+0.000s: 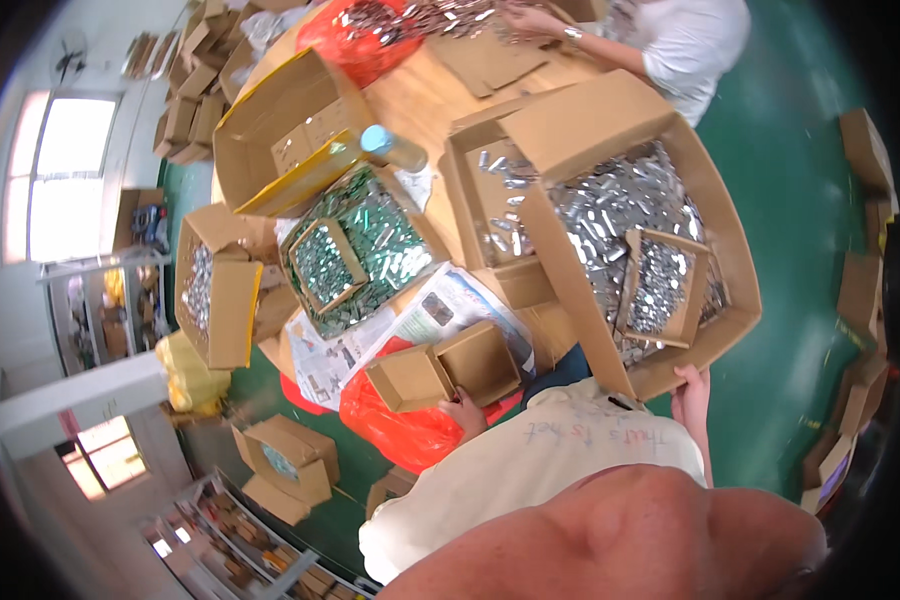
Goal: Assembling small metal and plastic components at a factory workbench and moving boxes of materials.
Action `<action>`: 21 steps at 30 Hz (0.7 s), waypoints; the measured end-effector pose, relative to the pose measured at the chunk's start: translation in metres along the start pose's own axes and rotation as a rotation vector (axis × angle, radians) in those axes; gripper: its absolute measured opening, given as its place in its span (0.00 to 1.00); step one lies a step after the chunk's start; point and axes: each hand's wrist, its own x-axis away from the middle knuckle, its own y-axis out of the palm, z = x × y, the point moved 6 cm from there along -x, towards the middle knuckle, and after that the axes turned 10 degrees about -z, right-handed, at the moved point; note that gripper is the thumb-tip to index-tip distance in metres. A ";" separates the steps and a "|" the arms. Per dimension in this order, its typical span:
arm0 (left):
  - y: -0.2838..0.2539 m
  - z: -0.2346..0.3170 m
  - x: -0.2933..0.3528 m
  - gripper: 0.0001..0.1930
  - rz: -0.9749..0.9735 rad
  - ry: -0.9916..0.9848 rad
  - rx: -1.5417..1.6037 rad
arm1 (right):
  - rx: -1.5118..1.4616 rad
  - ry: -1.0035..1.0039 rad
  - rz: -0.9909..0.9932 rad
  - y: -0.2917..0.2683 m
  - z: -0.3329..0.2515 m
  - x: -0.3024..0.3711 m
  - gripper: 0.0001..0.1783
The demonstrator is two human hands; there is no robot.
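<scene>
My left hand is closed on the near edge of a small cardboard box, which stands open beside a matching half; both look bare inside. On the right, my right hand grips the near rim of a large cardboard box. Shiny silver metal pieces cover that box's bottom. Among them lies a smaller cardboard box filled with similar small silver pieces. Beneath the small box in my left hand are a red plastic bag and printed paper sheets.
Left of centre, a shallow box holds green shiny pieces and a smaller filled box. A capped bottle stands behind it, near a yellow-edged carton. Across the wooden table, another person reaches toward reddish metal pieces. Cartons stand on the green floor.
</scene>
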 end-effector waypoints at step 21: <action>0.046 0.048 0.151 0.19 -0.016 0.467 -0.069 | -0.335 -0.249 0.044 -0.250 0.016 0.096 0.32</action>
